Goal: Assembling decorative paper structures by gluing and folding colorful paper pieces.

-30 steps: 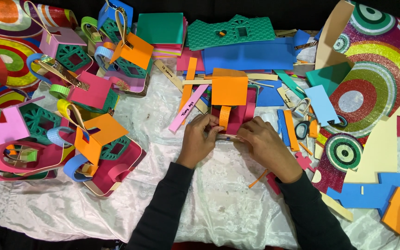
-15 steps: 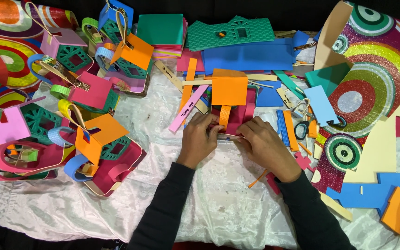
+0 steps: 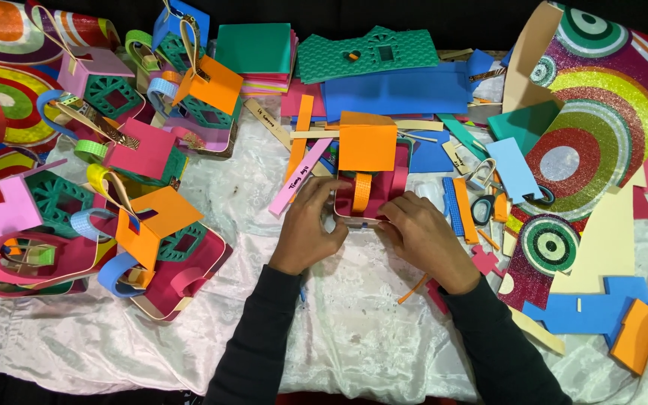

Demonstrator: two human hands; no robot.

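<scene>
My left hand [image 3: 310, 225] and my right hand [image 3: 423, 238] both press on the near edge of a small foam craft house [image 3: 369, 191] on the white cloth [image 3: 354, 330]. The house has a dark pink base, an orange square roof [image 3: 367, 148] and an orange strip down its front. My fingers meet at its front rim, where a thin clear strip lies. Both arms wear black sleeves.
Several finished foam houses [image 3: 151, 225] with looped handles crowd the left side. Stacked foam sheets [image 3: 395, 86] in green, blue and pink lie behind. Scissors [image 3: 481, 206] and foam strips sit to the right, next to glitter sheets [image 3: 594, 142] with ring patterns.
Both hands stay on the house's front edge; the fingers have shifted only slightly along it.
</scene>
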